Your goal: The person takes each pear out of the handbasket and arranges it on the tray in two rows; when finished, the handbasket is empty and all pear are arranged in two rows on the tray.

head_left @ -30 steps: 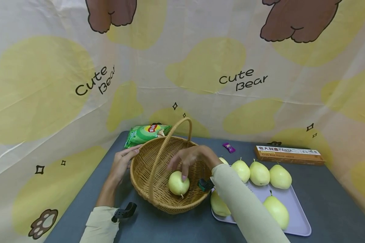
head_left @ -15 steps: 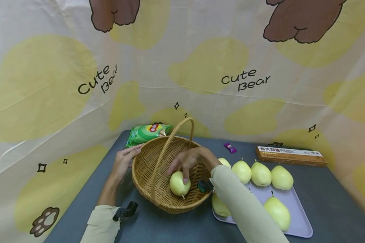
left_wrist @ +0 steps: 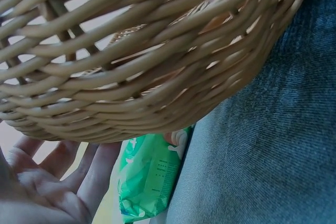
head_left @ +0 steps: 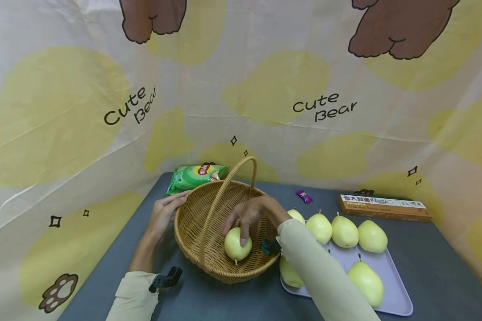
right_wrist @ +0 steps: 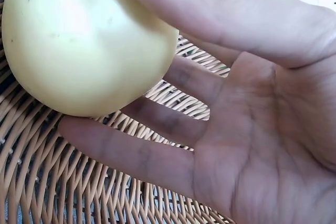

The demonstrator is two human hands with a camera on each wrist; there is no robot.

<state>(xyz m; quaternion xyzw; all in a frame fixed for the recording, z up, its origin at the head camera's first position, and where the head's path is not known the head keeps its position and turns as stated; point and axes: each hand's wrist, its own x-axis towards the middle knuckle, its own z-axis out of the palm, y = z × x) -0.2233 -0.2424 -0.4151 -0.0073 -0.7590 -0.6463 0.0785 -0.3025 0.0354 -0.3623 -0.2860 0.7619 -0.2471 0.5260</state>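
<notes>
Inside the wicker basket (head_left: 190,247), my right hand (head_left: 255,214) holds a pale yellow-green pear (head_left: 236,247). The right wrist view has the thumb on one side of the pear (right_wrist: 84,45) and the fingers (right_wrist: 131,148) curving round its other side, above the woven wall. My left hand (head_left: 162,218) touches the basket's left side near the rim. From the left wrist, its extended fingers (left_wrist: 100,174) reach against the outside of the weave (left_wrist: 131,93), their tips hidden behind it. The basket leans with its mouth toward me.
Right of the basket, several pears (head_left: 343,231) stand on a lilac tray (head_left: 401,296), partly covered by my right sleeve. A green chip bag (head_left: 194,177) lies behind the basket. A purple wrapped candy (head_left: 304,196) and a pasta box (head_left: 383,207) lie at the back.
The pear has turned slightly in my right hand, its stem swinging from lower right to straight down. The left hand and basket have stayed put; the view has shifted a little.
</notes>
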